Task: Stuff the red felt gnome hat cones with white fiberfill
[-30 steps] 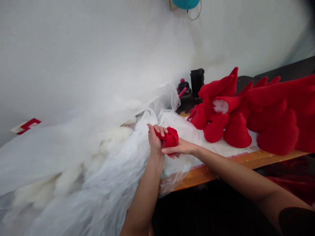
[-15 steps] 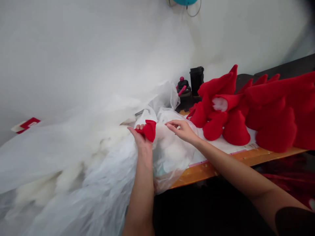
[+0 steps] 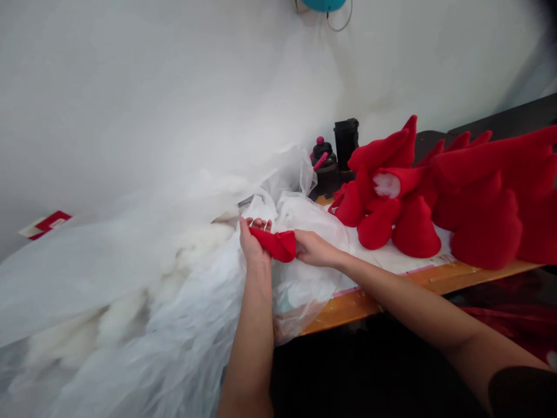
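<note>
Fluff (image 3: 124,318) in plastic sheeting (image 3: 187,348), far L. L forearm up from bottom; L hand (image 3: 256,247) palm up, thumb raised, half-curled round narrow end of red cloth pc (image 3: 278,245). Cloth spans btwn both hands, wide end toward R. R hand (image 3: 317,248) meets wide end, forearm in from lower R; fingertips hidden, can't tell if pinching. Red cones (image 3: 416,231) on table (image 3: 435,281), R side.

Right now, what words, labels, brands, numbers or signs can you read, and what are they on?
No legible text.
Red-and-white piece, far left: pale mark, too blurred to read.
Black tumbler and bottle: no lettering I can make out.
Red fabric piece: no lettering visible.
</note>
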Action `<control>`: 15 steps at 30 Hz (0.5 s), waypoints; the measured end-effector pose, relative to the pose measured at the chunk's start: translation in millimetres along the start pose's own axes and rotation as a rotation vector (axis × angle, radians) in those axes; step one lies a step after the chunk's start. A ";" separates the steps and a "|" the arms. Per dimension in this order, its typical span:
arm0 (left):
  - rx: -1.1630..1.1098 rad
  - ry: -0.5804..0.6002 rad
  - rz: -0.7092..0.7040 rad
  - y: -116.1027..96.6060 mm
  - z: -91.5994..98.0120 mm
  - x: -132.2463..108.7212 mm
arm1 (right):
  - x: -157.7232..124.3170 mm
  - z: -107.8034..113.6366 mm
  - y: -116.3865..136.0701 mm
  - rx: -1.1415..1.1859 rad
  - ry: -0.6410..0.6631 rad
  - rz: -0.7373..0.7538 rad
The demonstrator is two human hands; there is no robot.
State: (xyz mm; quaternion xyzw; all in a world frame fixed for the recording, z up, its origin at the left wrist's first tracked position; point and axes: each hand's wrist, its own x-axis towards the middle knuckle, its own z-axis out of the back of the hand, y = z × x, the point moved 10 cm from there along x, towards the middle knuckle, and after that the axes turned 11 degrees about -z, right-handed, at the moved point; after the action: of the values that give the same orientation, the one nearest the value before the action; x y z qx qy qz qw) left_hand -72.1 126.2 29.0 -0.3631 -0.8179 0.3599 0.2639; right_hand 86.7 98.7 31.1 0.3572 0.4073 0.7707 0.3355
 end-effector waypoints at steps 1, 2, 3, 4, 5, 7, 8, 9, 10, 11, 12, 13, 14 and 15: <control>0.121 0.022 -0.130 -11.6 -1.2 -2.1 | 1.1 5.2 0.5 0.091 -0.027 -0.002; 0.249 0.029 -0.292 -27.1 -2.7 -7.0 | 2.2 10.2 0.1 0.166 -0.051 -0.012; 0.372 0.023 -0.470 -44.3 -5.1 -15.6 | 3.3 16.0 -1.5 0.233 -0.083 -0.033; 0.477 0.015 -0.636 -59.6 -8.7 -26.8 | 4.0 22.9 -4.7 0.304 -0.126 -0.065; 0.561 0.029 -0.762 -69.8 -14.3 -37.8 | 4.1 29.4 -8.7 0.374 -0.169 -0.103; 0.677 0.162 -0.861 -71.9 -30.8 -51.5 | 2.8 39.6 -17.1 0.502 -0.239 -0.180; 0.715 0.262 -0.852 -66.0 -39.9 -54.5 | 1.9 42.5 -19.9 0.563 -0.259 -0.207; 0.745 0.366 -0.819 -57.4 -48.4 -56.1 | 1.2 43.4 -21.2 0.622 -0.262 -0.225; 0.766 0.455 -0.774 -47.7 -54.9 -56.7 | 0.8 43.2 -21.5 0.678 -0.256 -0.235; 0.776 0.517 -0.721 -38.7 -59.0 -56.2 | 0.4 42.7 -21.6 0.730 -0.251 -0.243; 0.772 0.549 -0.666 -31.2 -60.6 -54.6 | 0.2 41.5 -21.4 0.778 -0.243 -0.251; 0.760 0.556 -0.610 -25.4 -60.2 -52.2 | 0.1 40.0 -21.4 0.824 -0.233 -0.260; 0.742 0.538 -0.563 -22.0 -58.2 -49.4 | 0.0 38.8 -22.0 0.866 -0.225 -0.273; 0.721 0.498 -0.534 -21.6 -54.9 -46.7 | -0.2 38.1 -23.2 0.900 -0.219 -0.290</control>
State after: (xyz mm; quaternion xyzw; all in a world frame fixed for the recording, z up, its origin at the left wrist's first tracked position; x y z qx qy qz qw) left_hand -14.9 101.0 71.0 -0.1020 -0.6183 0.4419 0.6419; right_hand 123.3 123.6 26.7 0.4854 0.7080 0.4213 0.2925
